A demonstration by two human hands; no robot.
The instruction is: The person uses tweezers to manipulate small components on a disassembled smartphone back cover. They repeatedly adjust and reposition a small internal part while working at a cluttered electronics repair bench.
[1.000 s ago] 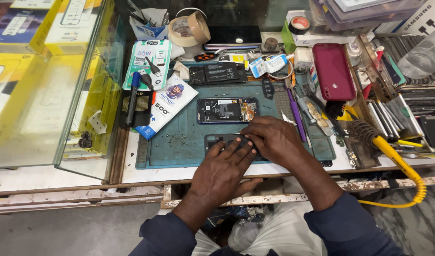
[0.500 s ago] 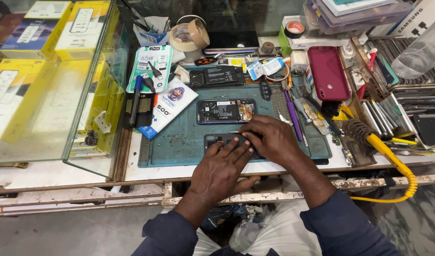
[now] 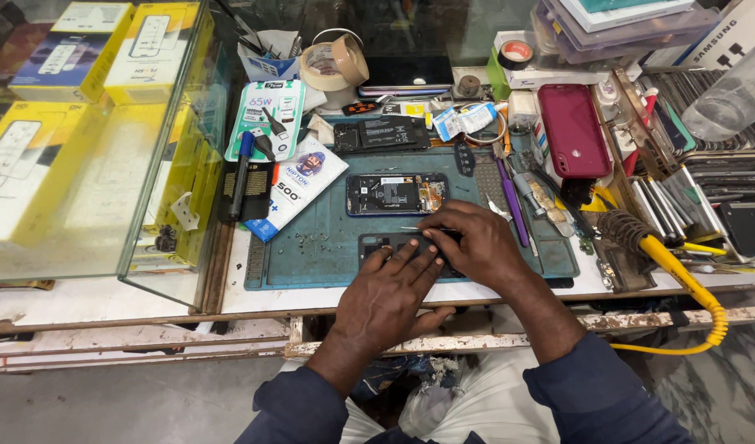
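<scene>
Cluttered repair bench, teal mat at centre frame, and both hands are down on a dark phone frame at the mat's near edge, just below middle. It lies flat, long axis running left to right across the picture; which end is the top cannot be told, since the hands cover most of it. Left hand is spread flat, fingers pinning the frame. Right hand sits just beside it, touching, fingertips pinched on a thin metal tool, likely tweezers, whose tip points left over the frame. By the look of it, this part is light, thin and stiff but easy to bend or crack, so it is best held by its outer edges.

Just above lies an opened phone, insides showing, also lengthwise left to right. Higher up, a battery. At right, a red phone and a yellow-handled soldering iron. Upper left, a glass case of yellow boxes.
</scene>
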